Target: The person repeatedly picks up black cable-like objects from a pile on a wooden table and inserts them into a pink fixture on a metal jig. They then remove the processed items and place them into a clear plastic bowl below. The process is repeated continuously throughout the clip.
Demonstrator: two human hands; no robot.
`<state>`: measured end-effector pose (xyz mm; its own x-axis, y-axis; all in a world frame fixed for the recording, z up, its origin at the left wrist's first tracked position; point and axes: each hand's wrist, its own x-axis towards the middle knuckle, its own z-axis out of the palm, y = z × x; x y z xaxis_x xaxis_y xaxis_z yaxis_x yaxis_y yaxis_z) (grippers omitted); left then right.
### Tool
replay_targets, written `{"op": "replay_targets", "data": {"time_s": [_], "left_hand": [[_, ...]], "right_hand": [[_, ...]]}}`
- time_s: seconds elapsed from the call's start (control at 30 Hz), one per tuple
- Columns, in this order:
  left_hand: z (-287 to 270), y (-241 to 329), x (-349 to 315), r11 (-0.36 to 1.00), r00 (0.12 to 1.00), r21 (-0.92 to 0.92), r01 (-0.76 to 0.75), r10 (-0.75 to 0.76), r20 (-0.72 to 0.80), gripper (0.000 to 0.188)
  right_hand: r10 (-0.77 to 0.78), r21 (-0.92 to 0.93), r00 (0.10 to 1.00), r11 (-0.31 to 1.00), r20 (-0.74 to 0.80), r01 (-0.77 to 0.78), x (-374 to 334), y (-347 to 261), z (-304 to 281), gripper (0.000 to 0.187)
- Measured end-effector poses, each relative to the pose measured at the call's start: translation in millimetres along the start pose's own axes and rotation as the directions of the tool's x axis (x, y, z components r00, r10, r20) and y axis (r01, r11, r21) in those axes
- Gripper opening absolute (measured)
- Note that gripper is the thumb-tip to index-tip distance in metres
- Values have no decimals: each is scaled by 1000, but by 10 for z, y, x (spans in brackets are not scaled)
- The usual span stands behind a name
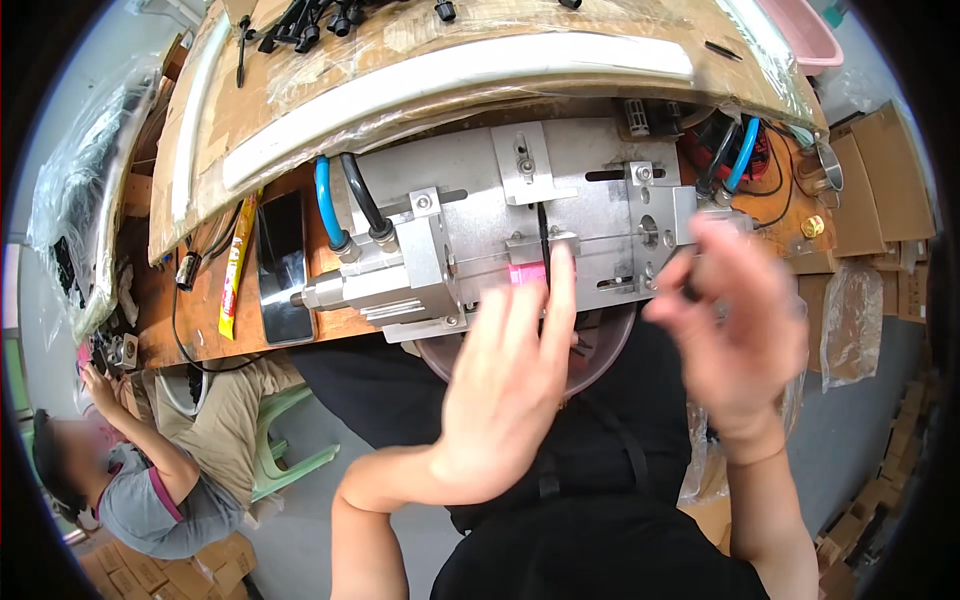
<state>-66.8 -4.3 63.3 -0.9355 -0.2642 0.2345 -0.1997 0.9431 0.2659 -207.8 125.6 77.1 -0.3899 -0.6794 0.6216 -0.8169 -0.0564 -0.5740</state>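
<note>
A metal fixture [590,140] with an air cylinder [400,285] on its left side is in front of me on the wooden bench. Upright in its middle, a thin black rod-like part [543,225] runs down past a bright pink piece [525,272]. My left hand [510,390] is over the fixture's near edge, fingers stretched out, the index fingertip at the black part's lower portion; whether it touches cannot be made out. To the right, my right hand [735,330] is blurred, fingers curled, with something small and dark between thumb and fingers.
Below the fixture, a bowl [430,358] sits at my lap. Black parts [310,25] lie on the cardboard-covered shelf [420,50]. A phone [286,275] and yellow packet [237,265] lie left. Blue hoses [326,200] rise from the cylinder. Another person [150,490] works at left.
</note>
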Motion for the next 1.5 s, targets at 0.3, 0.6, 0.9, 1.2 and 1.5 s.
{"op": "replay_targets", "data": {"time_s": [0.3,0.6,0.9,1.2,1.5], "left_hand": [[-641,-783,1558,1000,941,-11,9,-12,-338,22],[-728,-653,970,994,946,-91,-56,24,-322,39],[161,173,-143,997,992,76,23,-14,-122,68],[247,177,-90,991,996,111,80,-75,-48,70],[-543,-164,296,984,892,46,172,-136,-430,71]], "right_hand": [[37,-111,990,994,134,-22,-472,37,603,66],[5,-227,958,972,286,62,31,-91,233,54],[203,-579,927,815,314,18,2059,498,-11,20],[206,56,964,974,165,-218,1067,385,-503,18],[21,-156,997,988,69,-10,-553,-17,513,62]]}}
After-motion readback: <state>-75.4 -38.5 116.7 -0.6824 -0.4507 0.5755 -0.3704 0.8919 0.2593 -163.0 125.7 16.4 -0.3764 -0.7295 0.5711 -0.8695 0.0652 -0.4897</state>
